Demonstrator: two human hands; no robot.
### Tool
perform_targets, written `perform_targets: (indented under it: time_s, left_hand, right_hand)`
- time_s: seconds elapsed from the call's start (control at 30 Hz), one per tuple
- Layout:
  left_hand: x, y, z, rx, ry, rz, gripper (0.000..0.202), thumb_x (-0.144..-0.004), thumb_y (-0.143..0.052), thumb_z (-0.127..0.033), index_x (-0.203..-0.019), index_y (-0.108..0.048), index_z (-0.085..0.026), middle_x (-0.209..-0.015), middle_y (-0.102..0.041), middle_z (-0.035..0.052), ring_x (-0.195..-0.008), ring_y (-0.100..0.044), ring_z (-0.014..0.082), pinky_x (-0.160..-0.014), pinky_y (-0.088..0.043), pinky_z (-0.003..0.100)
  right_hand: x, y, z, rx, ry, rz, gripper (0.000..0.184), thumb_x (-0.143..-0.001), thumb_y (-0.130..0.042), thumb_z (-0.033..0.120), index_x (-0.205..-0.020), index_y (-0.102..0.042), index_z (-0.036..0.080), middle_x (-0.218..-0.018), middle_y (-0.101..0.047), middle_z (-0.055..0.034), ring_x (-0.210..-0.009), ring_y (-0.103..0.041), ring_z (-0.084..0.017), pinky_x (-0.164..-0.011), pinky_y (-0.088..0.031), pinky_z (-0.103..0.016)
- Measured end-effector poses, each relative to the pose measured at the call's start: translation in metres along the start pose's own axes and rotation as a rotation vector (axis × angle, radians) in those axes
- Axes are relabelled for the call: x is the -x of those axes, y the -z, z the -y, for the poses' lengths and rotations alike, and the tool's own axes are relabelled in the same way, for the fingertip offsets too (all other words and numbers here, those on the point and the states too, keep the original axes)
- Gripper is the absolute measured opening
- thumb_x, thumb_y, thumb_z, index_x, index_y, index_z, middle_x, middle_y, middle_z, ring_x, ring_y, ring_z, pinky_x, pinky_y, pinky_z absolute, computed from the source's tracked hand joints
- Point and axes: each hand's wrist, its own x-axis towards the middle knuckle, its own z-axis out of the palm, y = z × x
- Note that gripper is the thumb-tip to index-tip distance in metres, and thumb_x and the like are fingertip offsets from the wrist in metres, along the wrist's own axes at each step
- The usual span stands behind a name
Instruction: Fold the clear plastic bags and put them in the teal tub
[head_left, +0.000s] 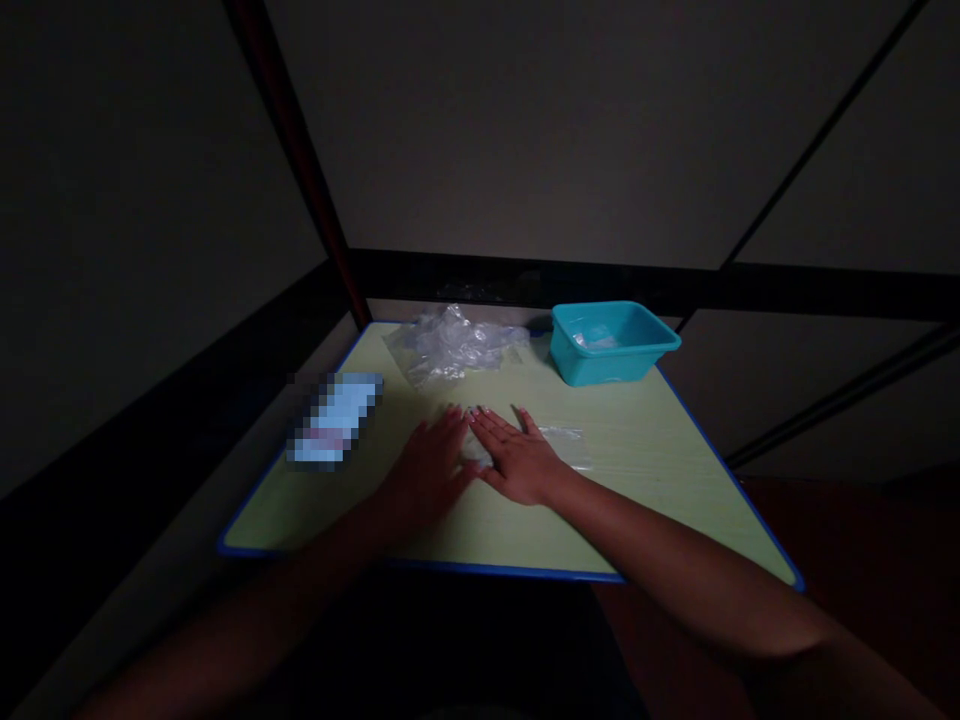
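- The left hand (426,470) is lying palm down near the middle of the table (660,470), its fingers stretched out flat and close together, gripping nothing.
- The right hand (517,458) is lying just beside it, also palm down with fingers extended and slightly spread; the fingertips of the two hands are nearly meeting.
- Both hands are pressing on a flat clear plastic bag (564,447), which is lying on the tabletop under and between them; its uncovered part is showing to the right of the right hand.
- A crumpled heap of clear plastic bags (450,343) is sitting at the far edge of the table, well apart from the hands and slightly to the left.
- A teal plastic tub (611,342) is standing at the far right, just beside the heap; something pale is lying inside it, too dim to identify.
- A blurred light-blue object (334,420) is resting at the left edge of the table.
- The table is showing a pale green top with a blue rim; the surroundings are dark.
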Motion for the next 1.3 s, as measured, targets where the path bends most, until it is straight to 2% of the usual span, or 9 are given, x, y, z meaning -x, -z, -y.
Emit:
perform_targets:
  time_s: [0.1,0.2,0.4,0.53,0.7,0.9,1.13,1.3]
  left_hand:
    - [-0.007,-0.014,-0.033,0.0,-0.01,0.097,0.07,-0.095,-0.035,-0.044,-0.149,-0.021,-0.002,-0.156,-0.019,0.0243,-0.146,-0.018,0.0321,-0.113,-0.026,0.054]
    - [-0.017,-0.027,-0.044,-0.03,0.019,0.094,0.073,-0.095,-0.034,-0.046,-0.148,-0.019,0.002,-0.155,-0.015,0.0286,-0.146,-0.011,0.0359,-0.113,-0.024,0.052]
    - [-0.02,-0.038,-0.041,-0.125,0.09,0.032,0.073,-0.095,-0.035,-0.048,-0.15,-0.018,-0.003,-0.153,-0.023,0.0292,-0.144,-0.019,0.0385,-0.111,-0.024,0.056]
    - [-0.013,-0.036,-0.043,-0.226,0.141,0.027,0.073,-0.095,-0.037,-0.049,-0.151,-0.019,-0.006,-0.15,-0.032,0.0286,-0.141,-0.027,0.0406,-0.11,-0.022,0.058]
    - [-0.004,-0.03,-0.036,-0.247,0.154,0.027,0.07,-0.096,-0.033,-0.05,-0.15,-0.022,-0.007,-0.151,-0.033,0.025,-0.142,-0.026,0.037,-0.11,-0.021,0.06]
    - [0.008,-0.018,-0.019,-0.239,0.177,0.064,0.056,-0.099,-0.028,-0.038,-0.146,-0.033,-0.009,-0.152,-0.034,0.0201,-0.142,-0.03,0.0321,-0.11,-0.021,0.063]
    - [0.017,-0.016,-0.007,-0.258,0.257,0.05,0.058,-0.098,-0.027,-0.038,-0.143,-0.037,-0.004,-0.149,-0.035,0.0258,-0.141,-0.031,0.0342,-0.11,-0.019,0.066]
    - [0.01,-0.015,-0.015,-0.266,0.257,0.032,0.059,-0.097,-0.032,-0.044,-0.144,-0.035,-0.009,-0.15,-0.034,0.0248,-0.143,-0.026,0.0353,-0.108,-0.018,0.068]
  right_hand:
    - [0.0,0.001,-0.002,0.042,0.024,0.036,0.074,-0.091,-0.043,0.044,-0.153,-0.014,0.017,-0.158,-0.016,-0.011,-0.146,-0.014,-0.023,-0.115,0.003,-0.056]
    - [0.001,0.002,-0.003,0.053,0.054,0.054,0.076,-0.088,-0.045,0.04,-0.154,-0.012,0.021,-0.159,-0.014,-0.0094,-0.146,-0.014,-0.025,-0.114,0.002,-0.058]
    - [0.002,0.005,-0.003,0.017,0.038,0.043,0.074,-0.088,-0.041,0.041,-0.154,-0.011,0.023,-0.159,-0.016,-0.0062,-0.146,-0.015,-0.023,-0.114,0.001,-0.058]
    - [0.001,0.0,-0.004,0.017,0.034,0.012,0.076,-0.088,-0.041,0.042,-0.154,-0.012,0.016,-0.158,-0.017,-0.0083,-0.146,-0.016,-0.022,-0.115,0.002,-0.056]
    - [0.0,-0.004,-0.003,0.031,0.018,0.009,0.075,-0.088,-0.04,0.04,-0.153,-0.015,0.012,-0.159,-0.016,-0.0083,-0.146,-0.015,-0.021,-0.115,0.002,-0.056]
    - [0.0,0.0,0.001,0.021,-0.002,0.001,0.076,-0.092,-0.034,0.055,-0.153,-0.017,0.014,-0.158,-0.015,-0.0089,-0.146,-0.014,-0.022,-0.115,0.001,-0.056]
    - [-0.001,0.0,0.001,0.028,-0.007,0.002,0.079,-0.093,-0.025,0.064,-0.153,-0.013,0.014,-0.159,-0.014,-0.0087,-0.147,-0.012,-0.023,-0.116,-0.001,-0.056]
    - [0.0,0.0,0.001,0.026,-0.003,0.006,0.075,-0.093,-0.029,0.057,-0.153,-0.014,0.014,-0.159,-0.015,-0.0084,-0.147,-0.013,-0.022,-0.115,0.001,-0.056]
